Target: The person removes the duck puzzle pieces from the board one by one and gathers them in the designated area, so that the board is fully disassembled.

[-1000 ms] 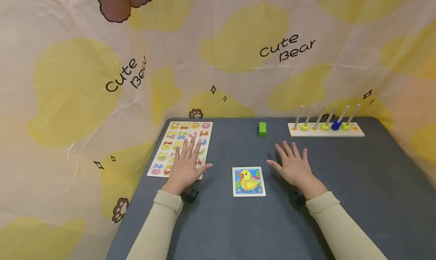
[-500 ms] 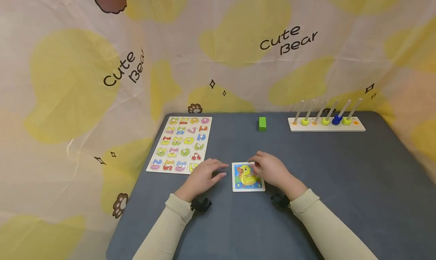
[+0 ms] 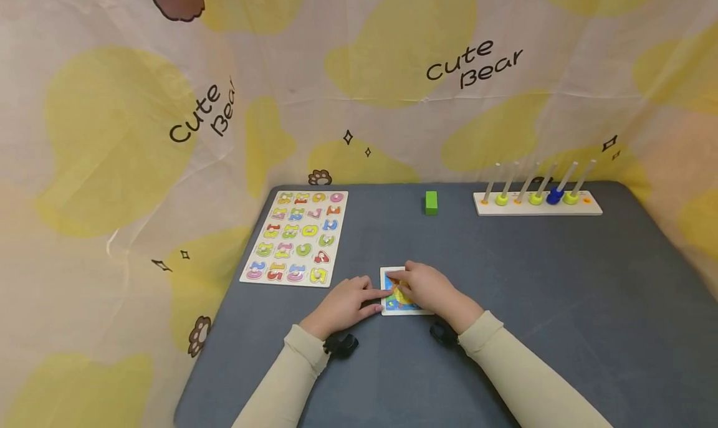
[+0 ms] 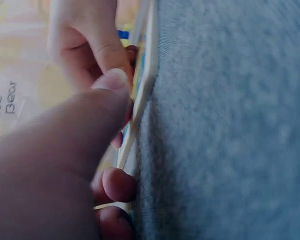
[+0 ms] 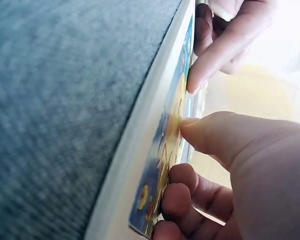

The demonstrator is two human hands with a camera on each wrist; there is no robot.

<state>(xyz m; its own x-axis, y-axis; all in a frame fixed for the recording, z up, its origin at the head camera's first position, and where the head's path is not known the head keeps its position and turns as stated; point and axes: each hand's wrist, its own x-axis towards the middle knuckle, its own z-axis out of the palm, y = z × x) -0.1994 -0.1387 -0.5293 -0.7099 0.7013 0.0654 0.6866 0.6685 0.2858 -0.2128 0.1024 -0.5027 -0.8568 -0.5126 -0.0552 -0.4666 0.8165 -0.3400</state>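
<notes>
A square duck puzzle (image 3: 389, 304) with a white border lies flat on the table, partly hidden under both hands. My right hand (image 3: 430, 290) reaches over it from the right. Its thumb (image 5: 195, 129) and fingertips touch the duck picture (image 5: 162, 172). From the left, my left hand (image 3: 343, 304) comes in with its index finger extended onto the picture. The left thumb (image 4: 113, 82) lies by the puzzle's near left edge. In the right wrist view the left index finger (image 5: 210, 67) meets the picture a little beyond the right thumb.
A white number board (image 3: 291, 238) with colourful pieces lies at the left of the grey table (image 3: 505, 260). A green block (image 3: 430, 202) stands at the back. Back right is a white peg stand (image 3: 538, 209) with rings on its rods. A patterned cloth (image 3: 381, 54) hangs behind.
Both hands have come inward from their spread positions, the left from over the number board, the right from the right side. Both now touch the duck puzzle.
</notes>
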